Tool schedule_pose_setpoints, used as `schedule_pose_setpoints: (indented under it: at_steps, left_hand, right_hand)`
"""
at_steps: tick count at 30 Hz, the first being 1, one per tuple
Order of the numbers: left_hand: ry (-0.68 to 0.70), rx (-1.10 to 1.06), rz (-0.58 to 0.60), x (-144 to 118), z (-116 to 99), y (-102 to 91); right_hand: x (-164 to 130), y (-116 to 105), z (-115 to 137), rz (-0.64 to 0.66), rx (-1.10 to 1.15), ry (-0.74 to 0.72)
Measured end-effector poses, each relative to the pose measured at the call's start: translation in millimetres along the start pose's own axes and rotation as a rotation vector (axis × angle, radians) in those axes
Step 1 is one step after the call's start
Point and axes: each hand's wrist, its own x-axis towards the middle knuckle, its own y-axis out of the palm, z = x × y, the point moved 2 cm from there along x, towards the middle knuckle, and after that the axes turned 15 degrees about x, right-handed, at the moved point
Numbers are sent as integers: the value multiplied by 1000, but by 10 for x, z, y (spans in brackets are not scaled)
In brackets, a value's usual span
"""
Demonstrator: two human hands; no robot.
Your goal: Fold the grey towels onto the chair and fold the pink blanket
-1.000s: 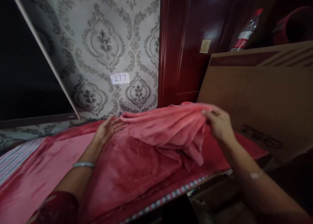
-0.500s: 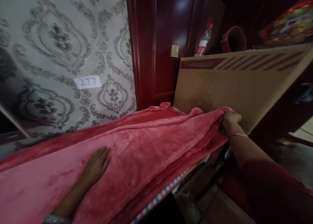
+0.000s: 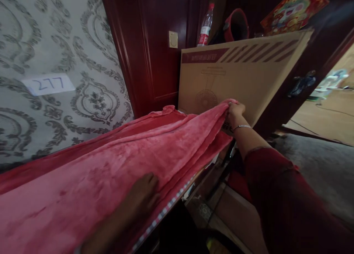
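Now the right hand (image 3: 235,112) is pinching the pink blanket (image 3: 124,161) corner at 2 o'clock, while the left hand (image 3: 143,196) is lying spread flat on it at 6 o'clock.

- The blanket (image 3: 116,161) lies spread over the table (image 3: 166,211), along the foot of the wall (image 3: 63,62) behind it.
- The left hand (image 3: 142,195) rests flat on the blanket near its front edge.
- The right hand (image 3: 234,112) pinches the blanket's right end.
- Just right of the blanket, behind that hand, a cardboard box (image 3: 249,69) stands.
- Behind the box stands a bottle (image 3: 205,25).
- A numbered label (image 3: 48,84) is stuck to the wall above the blanket.
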Motion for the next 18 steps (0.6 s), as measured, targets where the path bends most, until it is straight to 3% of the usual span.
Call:
schedule_pose_setpoints:
  at_steps: [3,7,12,18]
  left_hand:
    - [-9,73,-57,14,2,147]
    - [0,64,-112,-57,91,192]
    - [43,180,0,-72,68,264]
    - [118,138,-113,-158,-41,116]
  right_hand:
    - [-1,-149,-115,-97,-64,26]
    - [-4,-318,-272,-154,-142,34]
    - [-50,-487,-411,-224,-223,25]
    - [-53,-484,-432,-228,-261,7]
